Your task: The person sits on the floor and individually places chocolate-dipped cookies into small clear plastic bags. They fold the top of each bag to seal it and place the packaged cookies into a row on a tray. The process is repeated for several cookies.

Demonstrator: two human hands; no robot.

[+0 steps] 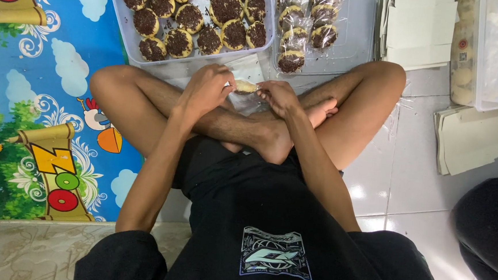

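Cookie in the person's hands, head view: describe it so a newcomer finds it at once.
Start at the two clear trays on the floor, the left tray of bare chocolate-topped cookies and the right tray of wrapped ones. Come down to the crossed legs, where the left hand and right hand meet. The cookie is pinched between them over clear wrap, the only one outside a tray.

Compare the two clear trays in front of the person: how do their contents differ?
The left tray holds bare, unwrapped cookies packed close in rows; the right tray holds cookies in clear wrappers. The left tray is nearly full; the right tray has a few, all at its left side. Both hold round, pale cookies topped with dark crumbs. Another cookie sits between the left hand and right hand.
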